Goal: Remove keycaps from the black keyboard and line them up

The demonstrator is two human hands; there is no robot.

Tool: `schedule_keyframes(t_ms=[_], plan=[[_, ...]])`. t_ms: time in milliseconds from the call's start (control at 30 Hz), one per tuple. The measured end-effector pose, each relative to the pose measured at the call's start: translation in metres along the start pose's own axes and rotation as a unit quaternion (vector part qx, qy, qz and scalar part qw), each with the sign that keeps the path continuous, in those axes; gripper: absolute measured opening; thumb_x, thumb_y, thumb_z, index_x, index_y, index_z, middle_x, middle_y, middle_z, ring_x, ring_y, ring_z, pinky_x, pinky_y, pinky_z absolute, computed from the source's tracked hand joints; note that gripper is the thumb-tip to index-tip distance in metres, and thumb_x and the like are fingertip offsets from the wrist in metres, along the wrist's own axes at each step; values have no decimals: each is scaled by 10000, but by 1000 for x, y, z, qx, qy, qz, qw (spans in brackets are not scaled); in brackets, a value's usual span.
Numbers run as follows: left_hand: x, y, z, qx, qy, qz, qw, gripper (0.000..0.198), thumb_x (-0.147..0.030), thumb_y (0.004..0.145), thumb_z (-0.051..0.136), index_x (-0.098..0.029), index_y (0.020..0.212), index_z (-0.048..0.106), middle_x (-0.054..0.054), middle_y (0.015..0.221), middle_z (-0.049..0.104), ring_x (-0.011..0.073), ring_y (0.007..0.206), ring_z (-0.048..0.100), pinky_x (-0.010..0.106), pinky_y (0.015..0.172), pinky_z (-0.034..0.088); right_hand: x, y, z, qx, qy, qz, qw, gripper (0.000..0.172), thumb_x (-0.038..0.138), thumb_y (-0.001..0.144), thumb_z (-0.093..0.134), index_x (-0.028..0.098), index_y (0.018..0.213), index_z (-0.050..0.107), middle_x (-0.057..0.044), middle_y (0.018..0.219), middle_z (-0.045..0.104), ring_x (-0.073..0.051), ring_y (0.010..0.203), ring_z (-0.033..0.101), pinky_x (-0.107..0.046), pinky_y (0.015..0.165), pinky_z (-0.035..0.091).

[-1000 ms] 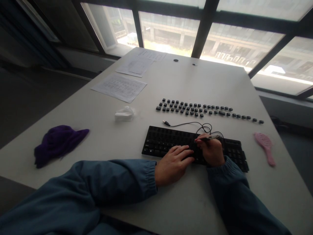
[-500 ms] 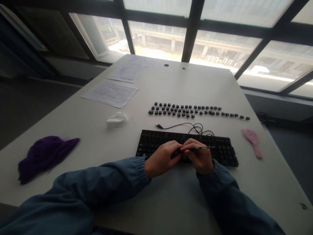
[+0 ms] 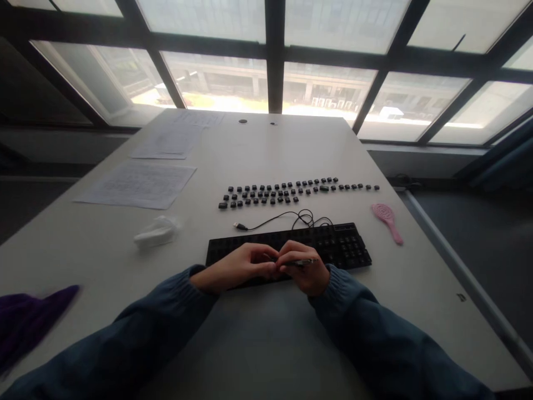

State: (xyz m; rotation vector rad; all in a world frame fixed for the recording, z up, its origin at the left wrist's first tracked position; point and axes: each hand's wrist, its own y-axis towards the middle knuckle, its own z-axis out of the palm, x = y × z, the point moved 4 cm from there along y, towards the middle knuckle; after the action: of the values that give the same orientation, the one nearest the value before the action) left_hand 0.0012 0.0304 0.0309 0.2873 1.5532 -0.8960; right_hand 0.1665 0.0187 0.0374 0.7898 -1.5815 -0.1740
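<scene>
A black keyboard [image 3: 339, 247] lies in front of me, its left and middle parts partly covered by my hands. My right hand [image 3: 303, 269] is closed round a slim metal tool [image 3: 307, 261], which may be tweezers; its tip is hidden by the fingers. My left hand [image 3: 244, 264] is pinched, fingertips meeting those of the right hand just above the keyboard's near edge. Something small and dark shows between the fingertips, too small to name. Beyond the keyboard, loose black keycaps [image 3: 272, 194] stand in rows. The keyboard's cable [image 3: 278, 216] lies coiled between them.
A pink hairbrush [image 3: 388, 222] lies at the right. On the left are a crumpled clear plastic bag [image 3: 157, 232], printed sheets [image 3: 137, 184] and a purple cloth [image 3: 33, 319]. The white table [image 3: 266, 344] reaches to the windows.
My view has turned to the right, so things on the table appear further left. Both hands stay together over the keyboard, and the tool remains in my right hand.
</scene>
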Motion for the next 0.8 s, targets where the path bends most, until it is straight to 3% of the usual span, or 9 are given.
schedule_keyframes(t_ms=[100, 233, 333, 467, 533, 633, 800], plan=[[2, 0, 1, -4, -74, -37, 997, 340, -443, 853, 715, -136, 990, 665, 77, 944, 730, 187, 900, 698, 289, 824, 547, 1, -3, 2, 5, 22, -20, 1000, 150, 265, 917, 660, 153, 838, 722, -70, 837, 639, -140, 693, 616, -260, 623, 527], [3, -7, 1, -26, -53, -70, 996, 377, -455, 814, 750, -131, 987, 661, 88, 903, 742, 186, 844, 705, 293, 792, 557, 4, -4, 6, 21, 15, -44, 999, 114, 236, 905, 678, 147, 849, 722, -76, 855, 643, -134, 704, 623, -252, 643, 528], [-11, -14, -18, -81, 41, -40, 995, 382, -456, 768, 783, -156, 984, 687, 90, 950, 761, 217, 867, 718, 338, 824, 576, 6, -2, 3, 6, 5, -41, 999, 158, 282, 917, 666, 150, 853, 724, -84, 866, 649, -144, 729, 623, -265, 669, 532], [-56, -7, -53, -169, 229, 39, 958, 402, -469, 712, 809, -188, 991, 748, 73, 971, 771, 252, 912, 725, 374, 875, 586, 5, 2, -2, -8, -3, -36, 999, 198, 302, 930, 646, 143, 839, 721, -84, 849, 642, -150, 730, 611, -273, 667, 519], [-83, 14, -64, -203, 290, 85, 932, 409, -463, 717, 800, -182, 1011, 758, 80, 967, 769, 247, 875, 731, 362, 831, 599, 3, 2, -2, -3, -4, -34, 999, 196, 295, 930, 643, 139, 840, 717, -83, 846, 637, -148, 720, 604, -267, 650, 509], [-114, 68, -67, -215, 376, 175, 884, 333, -404, 759, 767, -173, 1000, 775, 98, 1056, 750, 225, 884, 723, 337, 839, 586, 0, 2, -2, 12, -10, -35, 999, 183, 282, 933, 636, 136, 848, 709, -83, 860, 632, -146, 725, 603, -262, 656, 508], [-112, 172, -57, -211, 489, 160, 831, 315, -260, 770, 733, -145, 1061, 767, 96, 902, 771, 214, 821, 719, 317, 812, 560, 0, 2, -5, 21, -28, -55, 998, 165, 263, 928, 644, 134, 838, 694, -76, 872, 628, -134, 725, 608, -242, 679, 521]])
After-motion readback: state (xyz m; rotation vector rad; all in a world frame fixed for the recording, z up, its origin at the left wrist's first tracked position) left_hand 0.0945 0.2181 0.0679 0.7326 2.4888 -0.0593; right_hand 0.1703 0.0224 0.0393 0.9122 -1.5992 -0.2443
